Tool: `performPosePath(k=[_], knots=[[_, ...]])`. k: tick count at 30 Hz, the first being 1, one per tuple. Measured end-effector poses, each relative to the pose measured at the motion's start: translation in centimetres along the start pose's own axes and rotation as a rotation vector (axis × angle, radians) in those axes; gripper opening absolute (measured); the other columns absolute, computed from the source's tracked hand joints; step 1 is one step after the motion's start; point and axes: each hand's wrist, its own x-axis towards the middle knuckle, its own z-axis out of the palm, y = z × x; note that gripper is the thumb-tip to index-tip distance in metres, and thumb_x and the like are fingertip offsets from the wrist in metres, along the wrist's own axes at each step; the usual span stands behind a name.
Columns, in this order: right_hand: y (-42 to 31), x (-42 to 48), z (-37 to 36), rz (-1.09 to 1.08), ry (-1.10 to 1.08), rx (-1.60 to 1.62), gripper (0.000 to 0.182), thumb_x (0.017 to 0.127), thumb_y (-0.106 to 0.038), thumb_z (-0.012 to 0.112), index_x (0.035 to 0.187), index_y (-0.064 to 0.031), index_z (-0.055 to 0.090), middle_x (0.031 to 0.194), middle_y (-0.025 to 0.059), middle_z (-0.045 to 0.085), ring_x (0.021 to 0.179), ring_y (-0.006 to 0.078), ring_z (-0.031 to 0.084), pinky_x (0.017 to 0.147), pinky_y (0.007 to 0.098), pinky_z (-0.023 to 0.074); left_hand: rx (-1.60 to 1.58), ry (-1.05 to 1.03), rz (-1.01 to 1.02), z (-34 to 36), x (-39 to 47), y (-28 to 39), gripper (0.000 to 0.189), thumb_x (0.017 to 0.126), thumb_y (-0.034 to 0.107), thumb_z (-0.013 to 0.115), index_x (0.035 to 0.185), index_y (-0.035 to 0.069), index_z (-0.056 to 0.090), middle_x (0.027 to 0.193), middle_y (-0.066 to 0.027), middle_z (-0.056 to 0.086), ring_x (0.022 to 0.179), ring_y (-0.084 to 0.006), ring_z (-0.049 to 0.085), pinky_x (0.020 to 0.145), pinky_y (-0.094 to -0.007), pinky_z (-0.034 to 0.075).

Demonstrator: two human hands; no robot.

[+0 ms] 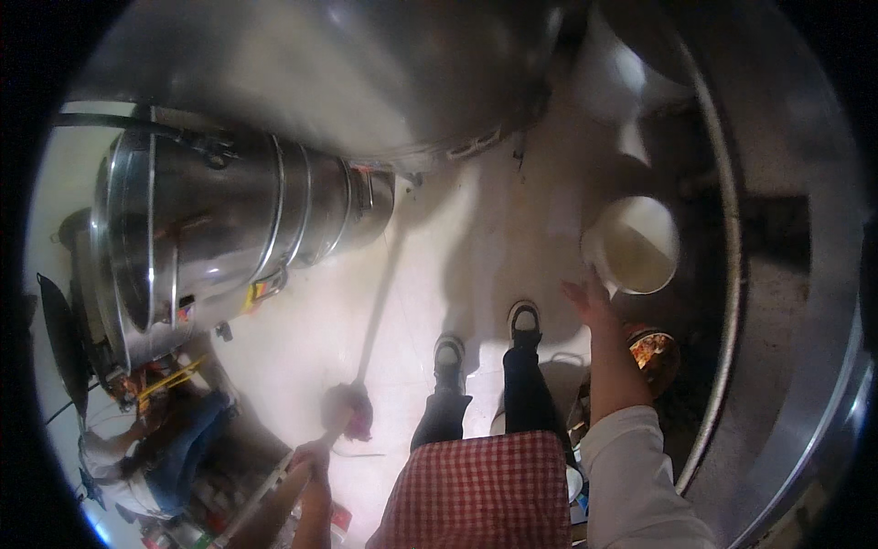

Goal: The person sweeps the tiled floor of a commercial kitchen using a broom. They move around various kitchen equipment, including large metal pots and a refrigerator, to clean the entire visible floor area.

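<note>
My right hand [588, 302], below a rolled white sleeve, reaches forward with its fingers apart. Right by it is a round white bucket [638, 247] with pale contents. Whether the fingertips touch the bucket's near side cannot be told. Under my forearm, a round container [650, 351] holds orange-red bits, partly hidden by the arm. My left hand is out of view. At lower left, two bare forearms, apparently another person's, meet at hands [312, 456] on a long handle [271, 484]. A blurred dark and pinkish head [346, 410] is at its far end.
A large steel vessel [295, 75] spans the top. Left stands a ribbed steel drum [212, 219] with a black hose [116, 121]. A seated or crouching person in jeans [182, 460] is at lower left. A metal rail [732, 226] curves along the right. My shoes [449, 353] stand on the pale floor [405, 302].
</note>
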Motion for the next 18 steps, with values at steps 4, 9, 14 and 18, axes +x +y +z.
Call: performPosePath(k=[4,9,14,18], knots=[[0.5,2.7,12.2,-0.079,-0.294,-0.484,0.05,0.094,-0.036,0.054,0.118,0.0073,0.049,0.106,0.0198,0.061,0.089,0.0305,0.066,0.081,0.0419,0.0563,0.111,0.127,-0.009,-3.0,0.4,0.2,0.014,0.091,0.019,0.06,0.094,0.007,0.052,0.102,-0.0074,0.059,0.103,-0.02,0.053,0.098,-0.0375,0.038],[-0.7,5.3,27.4,-0.324,-0.208,-0.491,0.05,0.092,-0.038,0.056,0.125,-0.0002,0.048,0.118,0.0144,0.054,0.107,0.0253,0.055,0.088,0.0409,0.0499,0.121,0.31,-0.013,-4.0,1.7,2.1,0.011,0.09,0.017,0.059,0.091,0.008,0.053,0.09,-0.0063,0.059,0.093,-0.0192,0.055,0.094,-0.0376,0.039],[-1.5,12.0,32.5,-0.463,-0.26,-0.429,0.05,0.09,-0.034,0.059,0.125,-0.0003,0.047,0.118,0.015,0.053,0.109,0.0256,0.054,0.089,0.039,0.0514,0.116,0.3,0.045,-6.3,3.8,0.4,0.016,0.091,0.024,0.057,0.09,0.01,0.052,0.09,-0.0052,0.056,0.092,-0.0181,0.051,0.092,-0.0376,0.036],[-1.1,14.5,35.4,-0.456,-0.309,-0.394,0.05,0.09,-0.033,0.06,0.125,0.0002,0.047,0.116,0.015,0.053,0.105,0.0253,0.055,0.088,0.0392,0.0516,0.119,0.41,0.025,-6.1,3.7,0.0,0.02,0.093,0.028,0.056,0.09,0.008,0.052,0.092,-0.0052,0.055,0.092,-0.0185,0.05,0.093,-0.0365,0.035]])
